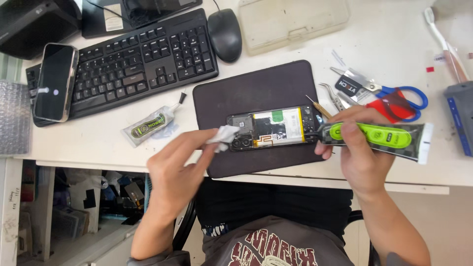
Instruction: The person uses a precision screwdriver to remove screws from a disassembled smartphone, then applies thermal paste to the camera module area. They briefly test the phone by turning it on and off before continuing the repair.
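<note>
Opened phone (272,127), back cover removed and battery exposed, is laid lengthwise on a dark mat (256,88) near the desk's front edge. White tissue (222,134) is pinched between the fingers of the left hand (180,170) at the phone's left end. Green-and-grey glue tube (379,138) is clasped in the right hand (357,148), nozzle touching the phone's right end. Scissors (394,98) lie just beyond.

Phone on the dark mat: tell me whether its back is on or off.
Off. The phone lies on the dark mat with its battery and inner parts bare; the left hand presses a white wipe to one end.
</note>
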